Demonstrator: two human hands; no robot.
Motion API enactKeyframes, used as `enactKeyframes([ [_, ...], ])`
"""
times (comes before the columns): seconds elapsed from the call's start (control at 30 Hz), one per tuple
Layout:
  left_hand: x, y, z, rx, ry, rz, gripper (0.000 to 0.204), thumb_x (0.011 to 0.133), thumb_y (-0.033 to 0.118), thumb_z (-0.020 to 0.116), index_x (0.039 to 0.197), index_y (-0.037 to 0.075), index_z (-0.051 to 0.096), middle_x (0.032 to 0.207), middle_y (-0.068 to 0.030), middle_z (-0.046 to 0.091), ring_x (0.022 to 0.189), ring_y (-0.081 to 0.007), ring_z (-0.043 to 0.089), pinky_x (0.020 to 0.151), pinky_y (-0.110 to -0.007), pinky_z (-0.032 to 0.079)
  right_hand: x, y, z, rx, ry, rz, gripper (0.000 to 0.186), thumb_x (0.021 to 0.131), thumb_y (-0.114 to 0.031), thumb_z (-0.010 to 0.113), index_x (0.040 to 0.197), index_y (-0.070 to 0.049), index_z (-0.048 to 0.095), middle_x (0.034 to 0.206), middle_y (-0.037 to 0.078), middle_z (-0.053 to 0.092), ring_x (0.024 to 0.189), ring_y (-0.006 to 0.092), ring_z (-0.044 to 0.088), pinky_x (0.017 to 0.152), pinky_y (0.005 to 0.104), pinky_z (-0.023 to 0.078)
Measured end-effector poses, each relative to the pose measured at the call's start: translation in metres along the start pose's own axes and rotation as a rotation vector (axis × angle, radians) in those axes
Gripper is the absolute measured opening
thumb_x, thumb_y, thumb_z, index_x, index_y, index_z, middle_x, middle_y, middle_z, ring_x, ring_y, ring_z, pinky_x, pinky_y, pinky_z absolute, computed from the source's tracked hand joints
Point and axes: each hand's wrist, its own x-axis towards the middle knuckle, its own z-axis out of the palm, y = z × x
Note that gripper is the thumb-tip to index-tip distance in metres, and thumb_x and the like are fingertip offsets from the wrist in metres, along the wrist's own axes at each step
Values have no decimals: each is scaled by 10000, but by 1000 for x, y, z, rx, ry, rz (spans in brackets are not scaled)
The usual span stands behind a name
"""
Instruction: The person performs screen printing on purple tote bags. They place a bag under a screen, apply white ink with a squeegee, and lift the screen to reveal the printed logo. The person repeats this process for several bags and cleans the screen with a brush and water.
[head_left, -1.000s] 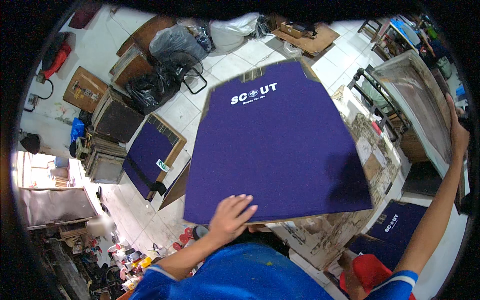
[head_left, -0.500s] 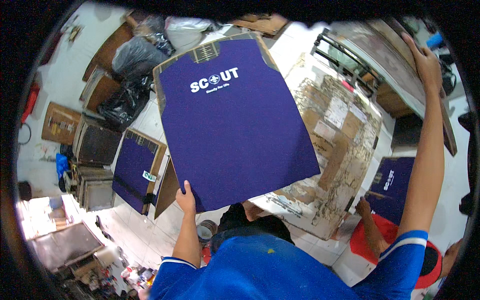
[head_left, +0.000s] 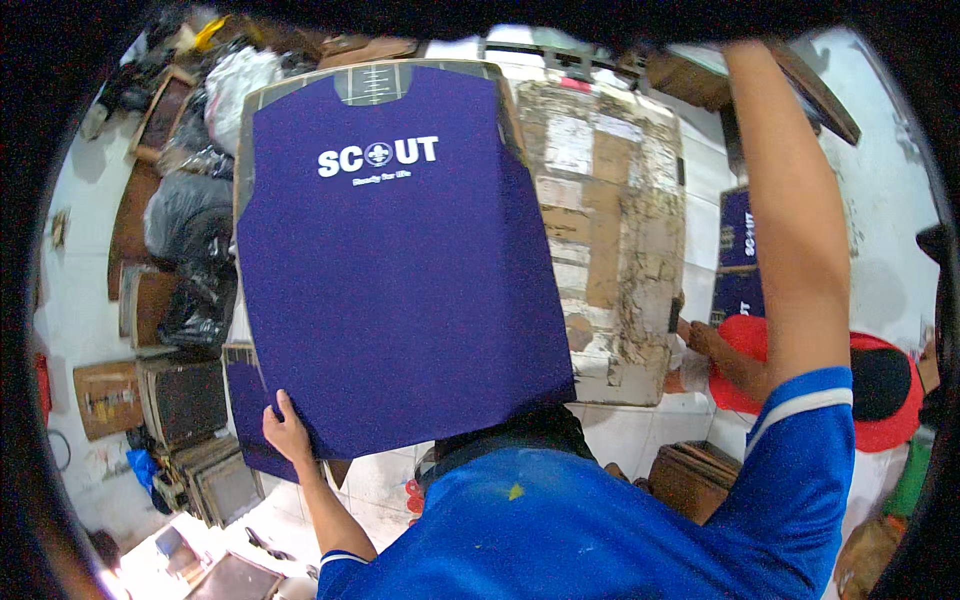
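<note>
My left hand (head_left: 287, 432) grips the lower left corner of a board covered with a purple fabric shirt panel (head_left: 400, 280). Its thumb lies on top of the fabric; the other fingers are partly hidden below. White printing and a round emblem mark the panel's upper part. The board's gray, line-marked surface (head_left: 372, 82) shows at the neck cutout and along the top edges. My right arm stretches far forward on the right, and its hand is lost beyond the dark upper rim of the picture.
A worn table (head_left: 625, 330) patched with paper and tape stands under and right of the panel. Another person in red (head_left: 735, 365) crouches at right, near more purple panels (head_left: 737, 290). Plastic bags (head_left: 190, 225) and stacked boards (head_left: 215, 480) lie left; a wooden stack (head_left: 690, 480) stands lower right.
The purple panel on its board has shifted left and turned more upright in view, my left hand moving with it. My right hand, earlier visible at a wooden edge, has passed out of sight.
</note>
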Motion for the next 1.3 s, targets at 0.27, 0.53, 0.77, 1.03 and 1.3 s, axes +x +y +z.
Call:
enactKeyframes([
  [0.27,-56,76,125,-61,-264,72,502,962,478,672,919,-21,717,895,-256,716,833,-438,692,760,-501,519,2,0,-1,13,-44,36,857,666,-884,651,779,-40,748,850,213,753,821,332,742,778,447,548],
  [0.53,-35,124,124,-132,-832,264,813,794,477,853,1274,-54,469,1092,-356,682,1045,-508,664,901,-527,526,15,4,-4,52,-50,22,828,658,-867,684,744,-46,733,803,188,749,781,318,735,755,449,546],
  [0.77,-37,147,121,-23,-871,198,799,790,423,876,1279,-63,472,1145,-351,676,1070,-486,675,940,-500,531,29,4,2,78,-30,-9,791,673,-860,684,875,-103,797,872,173,769,835,311,745,770,441,547],
  [1.03,-44,150,118,-20,-856,163,797,780,459,876,1231,-69,484,1102,-359,674,1048,-507,667,921,-524,531,42,-2,-1,58,-85,55,784,666,-859,700,679,-75,685,700,120,693,704,257,683,710,406,520],
  [1.3,-32,147,135,-11,-924,180,813,788,491,862,1207,-89,475,1074,-373,673,1020,-514,671,895,-534,539,51,-5,-3,14,-1,57,800,675,-856,698,610,-62,629,686,123,668,681,247,660,695,410,500],
])
